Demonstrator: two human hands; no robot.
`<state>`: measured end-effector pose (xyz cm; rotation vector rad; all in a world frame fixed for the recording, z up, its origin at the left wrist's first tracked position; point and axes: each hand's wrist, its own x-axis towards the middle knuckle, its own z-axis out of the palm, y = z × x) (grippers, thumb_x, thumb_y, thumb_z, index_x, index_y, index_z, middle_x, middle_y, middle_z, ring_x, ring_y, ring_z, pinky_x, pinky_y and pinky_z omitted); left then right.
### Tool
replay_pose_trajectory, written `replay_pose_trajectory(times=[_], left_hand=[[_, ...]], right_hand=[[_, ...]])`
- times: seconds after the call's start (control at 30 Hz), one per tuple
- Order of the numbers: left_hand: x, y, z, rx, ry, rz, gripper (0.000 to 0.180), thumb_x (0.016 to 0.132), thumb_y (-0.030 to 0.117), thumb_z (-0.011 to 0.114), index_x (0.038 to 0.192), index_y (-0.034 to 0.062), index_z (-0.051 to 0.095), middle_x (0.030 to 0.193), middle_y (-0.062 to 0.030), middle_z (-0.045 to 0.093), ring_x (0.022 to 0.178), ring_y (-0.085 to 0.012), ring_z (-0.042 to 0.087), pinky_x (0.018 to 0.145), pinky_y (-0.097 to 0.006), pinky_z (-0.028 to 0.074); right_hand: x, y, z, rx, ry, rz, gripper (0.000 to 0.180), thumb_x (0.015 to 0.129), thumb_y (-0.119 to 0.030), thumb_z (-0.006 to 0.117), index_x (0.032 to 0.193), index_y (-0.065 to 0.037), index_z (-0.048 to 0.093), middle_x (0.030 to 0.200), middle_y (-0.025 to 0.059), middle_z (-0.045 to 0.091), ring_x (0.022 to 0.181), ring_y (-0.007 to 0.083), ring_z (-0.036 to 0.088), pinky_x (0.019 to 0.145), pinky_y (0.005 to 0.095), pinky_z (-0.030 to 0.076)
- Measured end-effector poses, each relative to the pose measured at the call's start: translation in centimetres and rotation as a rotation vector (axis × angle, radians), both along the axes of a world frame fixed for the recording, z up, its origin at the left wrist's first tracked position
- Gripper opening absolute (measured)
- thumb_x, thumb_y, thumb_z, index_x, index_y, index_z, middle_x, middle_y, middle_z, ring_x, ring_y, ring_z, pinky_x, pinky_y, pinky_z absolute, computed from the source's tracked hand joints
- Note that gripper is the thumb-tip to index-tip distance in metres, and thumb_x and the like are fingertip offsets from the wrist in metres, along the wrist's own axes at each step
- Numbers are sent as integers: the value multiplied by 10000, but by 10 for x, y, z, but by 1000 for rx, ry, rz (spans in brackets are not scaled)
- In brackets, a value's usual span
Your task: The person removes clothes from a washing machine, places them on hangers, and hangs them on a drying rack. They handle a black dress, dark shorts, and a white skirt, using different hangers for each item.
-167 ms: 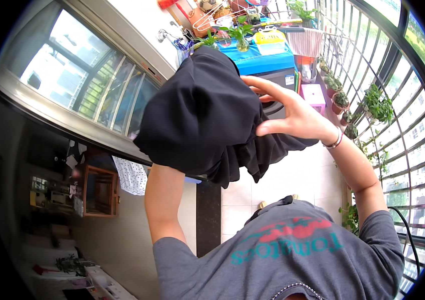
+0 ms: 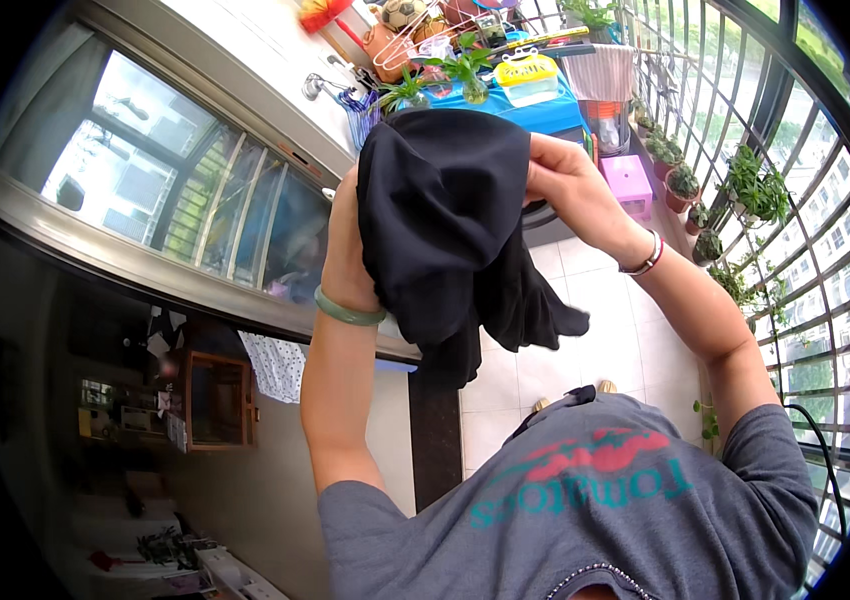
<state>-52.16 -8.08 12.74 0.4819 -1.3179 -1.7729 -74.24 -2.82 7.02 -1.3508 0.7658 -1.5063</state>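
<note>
Black garment (image 2: 450, 225) held raised at chest height between 2 hands; left hand (image 2: 345, 255) (green bangle at wrist) clutches its left edge; right hand (image 2: 570, 190) pinches top-right fold; lower cloth hangs loose above white tiled floor (image 2: 595, 330).

Yellow lidded box (image 2: 528, 72) on blue table (image 2: 555, 115)

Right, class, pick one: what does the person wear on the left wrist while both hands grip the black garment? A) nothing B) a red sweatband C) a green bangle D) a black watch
C: a green bangle rings the wrist below the left hand, which grips the black garment together with the right hand.
</note>
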Motion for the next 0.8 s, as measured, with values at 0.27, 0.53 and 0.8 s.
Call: replay_pose_trajectory(times=[0.27,0.53,0.8], left_hand=[[39,-42,-41,-60,-191,519,444,975,233,569,1343,57,396,1315,-120,492,1167,-238,531,924,-294,439],[21,21,-57,-365,-485,554,237,891,76,652,1091,-50,642,995,-86,709,898,-107,638,788,-257,500],[62,-3,20,-207,-213,418,226,948,134,558,1055,-37,660,1014,-90,695,908,-149,659,838,-246,498]], right_hand=[[-4,-17,20,450,-869,429,229,973,-165,497,1039,14,624,979,123,692,843,207,689,775,346,589],[31,-16,48,341,-399,227,263,946,-242,599,1089,-25,637,972,52,689,877,115,667,793,261,550],[13,-21,38,104,101,87,273,919,-274,656,734,-74,634,680,-108,499,622,-13,453,562,168,338]])
